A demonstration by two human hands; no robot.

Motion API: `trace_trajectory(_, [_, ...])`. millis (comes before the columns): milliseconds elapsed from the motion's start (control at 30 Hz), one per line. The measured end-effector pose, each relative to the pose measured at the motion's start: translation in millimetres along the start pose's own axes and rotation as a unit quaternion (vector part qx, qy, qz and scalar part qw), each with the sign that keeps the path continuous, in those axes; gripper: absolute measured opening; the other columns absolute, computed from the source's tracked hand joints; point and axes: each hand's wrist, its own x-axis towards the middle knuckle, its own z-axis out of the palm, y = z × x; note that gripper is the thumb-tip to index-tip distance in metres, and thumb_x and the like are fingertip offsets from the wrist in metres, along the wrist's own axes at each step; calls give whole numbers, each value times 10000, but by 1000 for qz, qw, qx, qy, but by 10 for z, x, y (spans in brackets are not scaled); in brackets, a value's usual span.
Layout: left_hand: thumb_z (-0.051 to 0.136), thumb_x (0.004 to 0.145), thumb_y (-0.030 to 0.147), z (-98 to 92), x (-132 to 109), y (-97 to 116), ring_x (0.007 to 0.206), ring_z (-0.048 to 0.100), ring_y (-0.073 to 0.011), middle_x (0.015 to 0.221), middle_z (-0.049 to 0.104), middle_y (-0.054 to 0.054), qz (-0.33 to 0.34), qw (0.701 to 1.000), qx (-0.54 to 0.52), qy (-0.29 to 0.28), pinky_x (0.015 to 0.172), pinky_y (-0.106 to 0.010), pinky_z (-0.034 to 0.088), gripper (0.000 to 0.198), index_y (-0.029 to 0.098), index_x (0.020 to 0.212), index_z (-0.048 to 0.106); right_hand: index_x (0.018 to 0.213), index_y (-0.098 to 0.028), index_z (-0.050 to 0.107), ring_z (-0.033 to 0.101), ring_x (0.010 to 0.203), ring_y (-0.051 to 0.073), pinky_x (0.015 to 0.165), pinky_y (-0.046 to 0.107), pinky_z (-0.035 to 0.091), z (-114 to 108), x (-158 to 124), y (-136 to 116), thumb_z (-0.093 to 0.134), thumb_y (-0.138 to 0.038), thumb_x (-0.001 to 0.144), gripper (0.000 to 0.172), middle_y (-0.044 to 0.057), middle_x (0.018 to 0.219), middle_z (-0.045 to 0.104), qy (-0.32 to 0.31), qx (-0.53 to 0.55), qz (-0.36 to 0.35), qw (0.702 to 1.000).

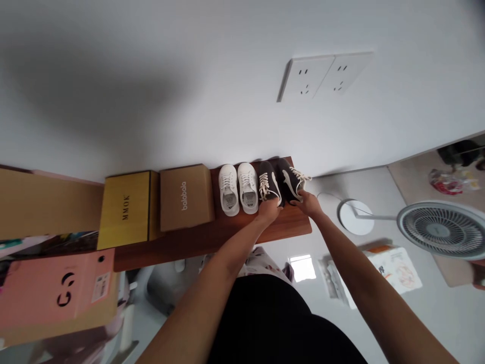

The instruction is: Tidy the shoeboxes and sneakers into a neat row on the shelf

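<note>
A pair of dark sneakers with white stripes and cream laces stands at the right end of a wooden shelf (212,237), toes to the wall. My left hand (270,210) is closed on the heel of the left dark sneaker (267,184). My right hand (308,202) grips the heel of the right dark sneaker (290,179). Just left of them stands a pair of white sneakers (238,189), side by side and untouched.
On the shelf to the left lie a brown shoebox (185,197) and a yellow box (125,210); a pink box (56,296) sits nearer me. A white wall with two sockets (322,76) rises behind. A floor fan (441,227) stands at the right.
</note>
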Motion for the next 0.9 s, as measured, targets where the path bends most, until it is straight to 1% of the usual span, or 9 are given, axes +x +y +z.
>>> trace_trajectory(100, [590,970,365,-114,2,98,1111,695,-296,1079,739,-168,-3,999,40,9,938,-377,514,364,161,1270,612,926,-215,658,650,847,256,766,313,409,-5,-32,-89,720,-386,809,217,86,868,729,-11,-75,-63,995])
trace_trajectory(200, [601,959,268,-176,50,174,1100,701,-313,1038,739,-201,14,997,67,20,953,-392,513,323,109,1238,638,931,-200,663,646,858,253,770,309,385,36,-43,-173,702,-344,832,179,101,892,738,-24,-129,-87,988])
trace_trajectory(333, [559,954,149,-140,125,210,1054,717,-307,985,740,-214,33,995,88,25,965,-406,514,264,65,1176,674,947,-192,658,634,879,248,771,306,364,99,3,-237,680,-318,859,155,110,917,738,-27,-170,-91,981])
trace_trajectory(500, [447,969,71,-43,191,208,1005,729,-281,930,739,-198,30,995,92,26,944,-397,525,301,51,1144,690,962,-183,657,632,903,248,778,312,356,137,83,-269,679,-307,868,157,117,950,734,-47,-183,-83,979])
trace_trajectory(667, [468,938,42,-19,236,184,1020,719,-296,938,733,-215,42,994,97,28,946,-408,530,297,32,1129,696,967,-176,659,632,926,250,794,315,357,154,100,-278,667,-288,870,148,126,968,732,-59,-190,-78,977])
trace_trajectory(767, [452,949,47,-15,255,182,1017,719,-297,923,734,-208,47,994,99,29,955,-418,527,298,34,1124,693,983,-172,659,630,933,245,801,317,362,164,96,-298,653,-271,881,142,128,979,729,-71,-197,-73,975])
trace_trajectory(900, [480,965,87,-38,244,226,1034,716,-293,998,732,-215,51,993,99,33,939,-399,533,262,35,1140,668,1008,-159,661,620,973,251,835,324,375,136,67,-365,643,-260,890,156,133,1006,721,-80,-203,-59,974])
